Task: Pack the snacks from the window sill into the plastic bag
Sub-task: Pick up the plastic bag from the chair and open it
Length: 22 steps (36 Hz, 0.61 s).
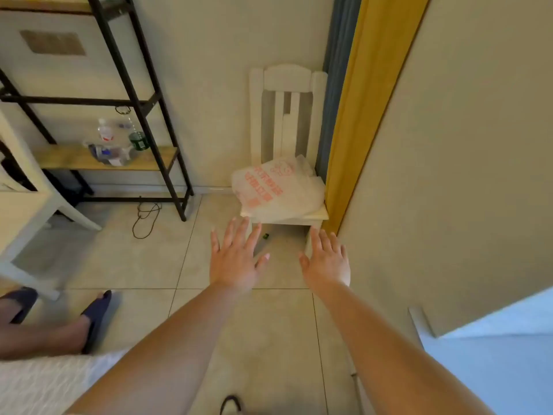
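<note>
We see both arms stretched forward over the tiled floor (155, 265), palms down. Left hand (235, 259): fingers straight and spread, holding nothing, fingertips just short of the front edge of the chair seat. Right hand (327, 260): fingers straight, close together, empty, hovering near the chair's front right leg.

The plastic bag (275, 190), translucent white with pink-orange print, lies crumpled on the seat of a small white wooden chair (287, 82). The chair stands against the wall, just beside a blue and yellow curtain (368, 100) on its right. The bag spills slightly over the seat's left front corner. Neither hand touches it.

We cannot make out any snacks or a window sill in this view.

Left of the chair: a black metal rack (143, 94) with wooden shelves; on the lower shelf, clear plastic bottles (104, 131) and a green-based one (138, 140). A dark cord (146, 218) loops on the floor by the rack's foot. Lower left: another person's legs in dark slippers (95, 319). A small dark object (265, 235) sits on the floor under the chair front; too small to identify.
</note>
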Available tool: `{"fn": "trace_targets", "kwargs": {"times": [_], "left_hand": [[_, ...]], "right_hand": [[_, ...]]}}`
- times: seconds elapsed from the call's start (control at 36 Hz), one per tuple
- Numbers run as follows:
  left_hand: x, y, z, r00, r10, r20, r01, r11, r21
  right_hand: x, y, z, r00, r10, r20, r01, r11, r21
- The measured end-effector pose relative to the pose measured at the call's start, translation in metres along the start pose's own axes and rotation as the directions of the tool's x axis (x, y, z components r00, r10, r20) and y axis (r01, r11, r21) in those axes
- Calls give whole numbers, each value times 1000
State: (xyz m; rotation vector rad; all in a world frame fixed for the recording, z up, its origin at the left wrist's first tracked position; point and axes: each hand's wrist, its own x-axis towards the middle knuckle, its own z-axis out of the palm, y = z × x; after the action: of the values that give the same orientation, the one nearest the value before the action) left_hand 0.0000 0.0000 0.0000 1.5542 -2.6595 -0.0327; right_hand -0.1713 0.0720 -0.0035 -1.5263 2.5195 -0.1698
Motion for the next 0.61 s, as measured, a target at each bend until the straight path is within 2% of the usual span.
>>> {"fn": "trace_targets", "kwargs": {"times": [0.31,0.61], "left_hand": [[106,-25,17,998,28,49,-27,1000,-17],[232,-60,37,991,89,103,-88,996,-17]], "right_hand": [[102,-24,6,1000,4,4,-4,1000,-16],[218,-50,12,991,80,105,-81,997,5]]}}
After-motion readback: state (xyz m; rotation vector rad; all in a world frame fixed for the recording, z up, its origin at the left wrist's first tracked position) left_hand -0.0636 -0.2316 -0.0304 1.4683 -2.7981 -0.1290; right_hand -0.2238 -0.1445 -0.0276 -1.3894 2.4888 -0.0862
